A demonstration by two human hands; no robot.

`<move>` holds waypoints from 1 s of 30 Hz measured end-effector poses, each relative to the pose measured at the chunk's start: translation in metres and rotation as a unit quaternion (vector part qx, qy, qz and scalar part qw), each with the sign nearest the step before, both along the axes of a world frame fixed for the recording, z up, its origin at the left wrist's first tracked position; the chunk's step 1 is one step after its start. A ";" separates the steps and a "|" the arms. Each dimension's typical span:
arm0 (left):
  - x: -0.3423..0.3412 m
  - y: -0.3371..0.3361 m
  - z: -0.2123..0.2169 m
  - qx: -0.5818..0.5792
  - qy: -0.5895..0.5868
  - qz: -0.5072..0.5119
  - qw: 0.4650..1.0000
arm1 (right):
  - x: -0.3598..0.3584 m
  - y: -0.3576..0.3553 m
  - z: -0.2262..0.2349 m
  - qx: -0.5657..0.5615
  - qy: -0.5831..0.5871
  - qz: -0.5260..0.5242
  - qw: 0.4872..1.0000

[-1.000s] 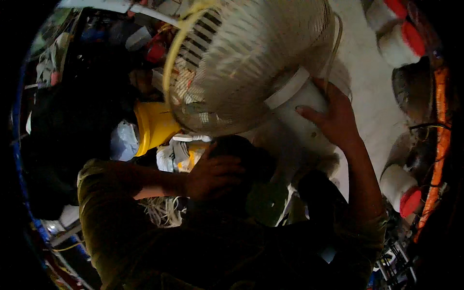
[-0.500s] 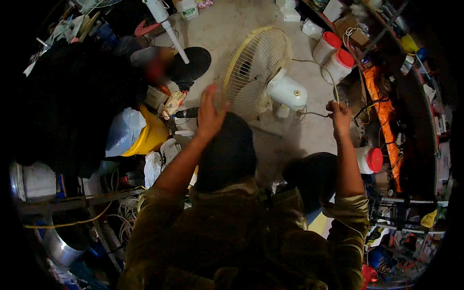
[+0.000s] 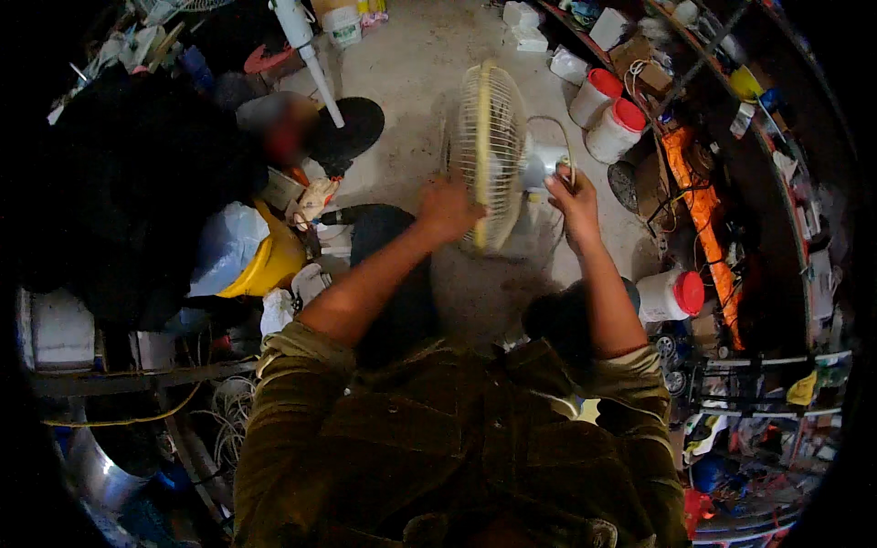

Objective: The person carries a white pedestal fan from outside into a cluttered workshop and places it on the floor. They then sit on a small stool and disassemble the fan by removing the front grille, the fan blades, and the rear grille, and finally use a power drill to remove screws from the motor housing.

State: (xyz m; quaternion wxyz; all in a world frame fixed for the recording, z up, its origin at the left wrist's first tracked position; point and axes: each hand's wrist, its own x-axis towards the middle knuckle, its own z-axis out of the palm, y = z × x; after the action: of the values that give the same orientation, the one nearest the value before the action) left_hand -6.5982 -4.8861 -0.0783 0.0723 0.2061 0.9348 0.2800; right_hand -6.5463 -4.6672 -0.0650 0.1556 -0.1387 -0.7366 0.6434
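A fan head [image 3: 484,137] with a yellow-rimmed wire guard stands on the floor in front of me, seen nearly edge-on. Its pale motor housing [image 3: 543,164] points to the right. My left hand [image 3: 448,212] is closed at the lower front of the guard, its fingertips at the yellow rim and slightly blurred. Beside the motor housing, my right hand [image 3: 575,199] pinches a thin power cord [image 3: 568,137] that loops up behind the fan. The cord's far end is hidden.
At the right stand white tubs with red lids [image 3: 617,132], and another such tub [image 3: 671,295] lies nearer. A white stand pole on a round black base [image 3: 352,137] is at the back left. A yellow bucket [image 3: 274,256] holds a plastic bag. Cluttered shelves line the right.
The fan head has turned, so its guard now shows edge-on. My left hand has come right onto the guard. My right hand has moved left with the cord, close to the motor housing.
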 end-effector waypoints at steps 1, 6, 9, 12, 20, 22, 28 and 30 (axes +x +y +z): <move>0.011 0.000 -0.005 0.005 0.044 -0.037 0.998 | -0.014 -0.016 0.003 0.039 0.012 0.008 0.999; 0.011 0.004 -0.013 0.132 -0.043 -0.120 0.983 | -0.069 -0.069 -0.003 0.344 0.077 -0.085 0.932; -0.008 0.007 -0.045 0.221 -0.021 -0.155 0.963 | -0.103 -0.053 -0.019 0.337 0.056 -0.082 0.936; -0.029 0.004 -0.076 0.290 0.042 -0.170 0.941 | -0.136 -0.057 -0.021 0.246 0.050 0.042 0.967; -0.122 -0.081 -0.070 0.311 0.097 -0.140 0.935 | -0.222 -0.056 -0.039 0.255 0.038 0.133 0.957; -0.172 -0.102 -0.083 0.295 0.160 -0.059 0.940 | -0.236 -0.054 -0.033 0.237 0.028 0.123 0.963; -0.318 -0.096 -0.124 0.223 0.144 -0.011 0.964 | -0.278 0.041 -0.028 0.219 0.006 0.071 0.973; -0.358 -0.068 -0.136 0.200 0.156 -0.024 0.967 | -0.291 0.060 -0.023 0.217 0.000 0.045 0.975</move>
State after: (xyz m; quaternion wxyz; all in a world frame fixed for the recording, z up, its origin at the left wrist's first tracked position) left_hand -6.9565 -4.9540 -0.2142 -0.1102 0.2802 0.8544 0.4236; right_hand -6.8376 -4.6075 -0.0881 0.1528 -0.0679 -0.8642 0.4746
